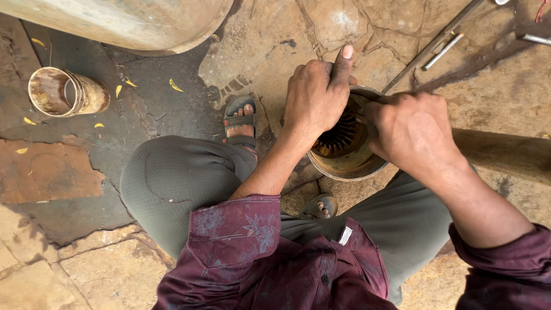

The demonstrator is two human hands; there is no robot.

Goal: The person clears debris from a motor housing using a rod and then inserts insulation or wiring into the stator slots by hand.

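Observation:
A round metal motor housing [344, 166] with slotted windings inside stands on the stone floor between my knees. My left hand [315, 95] grips its far rim, thumb raised over the edge. My right hand [410, 132] is closed at the right side of the opening, fingers reaching into the housing; whatever it holds is hidden by the fist. Both sleeves are dark red with a flower print.
A rusty open cylinder [66, 92] lies on its side at the far left. A large pale drum [126, 23] fills the top left. Metal rods [442, 49] lie at the top right. My sandalled foot [241, 123] rests left of the housing. A flat brown board [46, 172] lies left.

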